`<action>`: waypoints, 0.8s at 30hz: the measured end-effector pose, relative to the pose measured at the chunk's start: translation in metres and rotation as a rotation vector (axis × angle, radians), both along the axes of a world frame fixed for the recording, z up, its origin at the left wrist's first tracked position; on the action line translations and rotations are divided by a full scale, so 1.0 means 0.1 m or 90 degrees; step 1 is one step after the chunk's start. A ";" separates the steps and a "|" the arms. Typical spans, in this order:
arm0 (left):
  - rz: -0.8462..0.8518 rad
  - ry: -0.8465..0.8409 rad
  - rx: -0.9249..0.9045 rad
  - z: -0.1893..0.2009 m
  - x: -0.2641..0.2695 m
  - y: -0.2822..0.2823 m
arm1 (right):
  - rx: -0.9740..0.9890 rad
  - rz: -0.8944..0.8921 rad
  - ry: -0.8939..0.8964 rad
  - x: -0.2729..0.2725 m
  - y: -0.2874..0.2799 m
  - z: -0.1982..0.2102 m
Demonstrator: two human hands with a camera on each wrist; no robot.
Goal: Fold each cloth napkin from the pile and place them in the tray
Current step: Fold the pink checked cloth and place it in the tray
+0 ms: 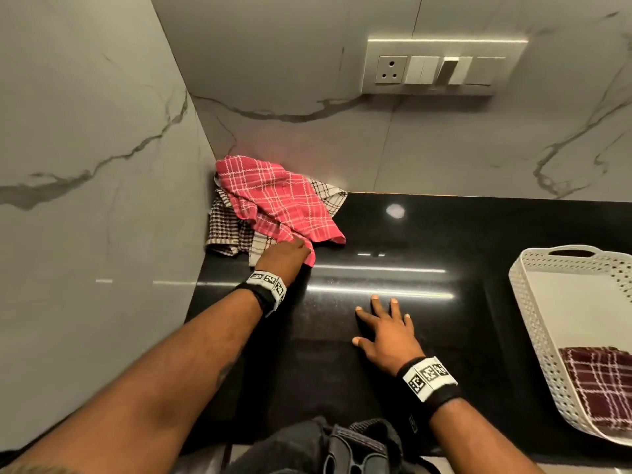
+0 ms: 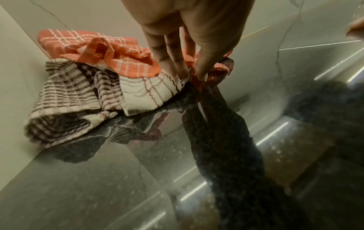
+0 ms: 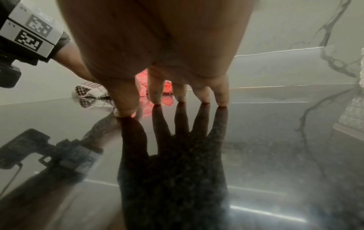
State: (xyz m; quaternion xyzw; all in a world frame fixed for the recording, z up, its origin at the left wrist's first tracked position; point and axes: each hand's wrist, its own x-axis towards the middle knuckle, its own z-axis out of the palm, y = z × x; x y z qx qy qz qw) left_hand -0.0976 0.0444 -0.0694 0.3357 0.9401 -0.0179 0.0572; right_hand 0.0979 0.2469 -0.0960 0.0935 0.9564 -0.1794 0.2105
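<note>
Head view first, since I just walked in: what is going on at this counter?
A person is folding napkins. Their left hand pinches the near corner of a pink checked cloth napkin atop the crumpled pile in the corner. Their right hand rests flat, fingers spread, on the black polished counter. A white perforated plastic tray already holds one folded maroon checked napkin.

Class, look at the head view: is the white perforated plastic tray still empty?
No: a folded maroon checked napkin already lies inside the white perforated plastic tray at its near end.

Glossy black stone countertop (image 1: 427,234), grey-veined white marble wall (image 1: 85,114), silver socket-and-switch plate (image 1: 444,66) above.
</note>
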 end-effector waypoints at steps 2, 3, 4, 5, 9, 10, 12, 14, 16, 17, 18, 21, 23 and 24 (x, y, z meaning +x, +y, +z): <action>-0.008 0.045 0.031 -0.01 -0.02 0.03 | -0.001 -0.007 0.001 -0.01 0.00 0.03; -0.005 0.051 0.066 0.01 -0.03 0.03 | -0.004 -0.013 0.003 -0.01 0.01 0.03; 0.008 0.054 0.109 0.03 -0.04 0.04 | -0.007 -0.020 0.003 -0.01 0.01 0.04; 0.025 0.053 0.158 0.09 -0.03 0.04 | -0.011 -0.024 -0.001 -0.01 0.01 0.04; -0.029 0.050 0.335 0.45 0.21 0.13 | -0.074 -0.061 -0.040 -0.09 -0.01 0.16; -0.071 0.065 0.365 0.55 0.31 0.16 | -0.115 -0.094 -0.005 -0.13 -0.01 0.22; -0.141 0.090 0.414 0.69 0.49 0.22 | -0.221 -0.148 0.164 -0.21 -0.07 0.41; -0.176 0.095 0.440 0.78 0.59 0.24 | -0.290 -0.103 0.359 -0.29 -0.19 0.65; -0.173 0.081 0.468 0.86 0.63 0.26 | -0.316 -0.093 0.466 -0.37 -0.29 0.84; -0.160 0.069 0.486 0.91 0.65 0.25 | -0.338 -0.118 0.486 -0.40 -0.31 0.92; -0.148 0.055 0.502 0.96 0.65 0.23 | -0.371 -0.152 0.497 -0.43 -0.31 0.97; -0.126 0.017 0.521 1.11 0.64 0.14 | -0.430 -0.192 0.553 -0.44 -0.27 1.12; -0.094 0.007 0.536 1.18 0.59 0.07 | -0.398 -0.152 0.581 -0.41 -0.24 1.23; -0.074 -0.001 0.544 1.22 0.57 0.03 | -0.382 -0.141 0.580 -0.39 -0.22 1.27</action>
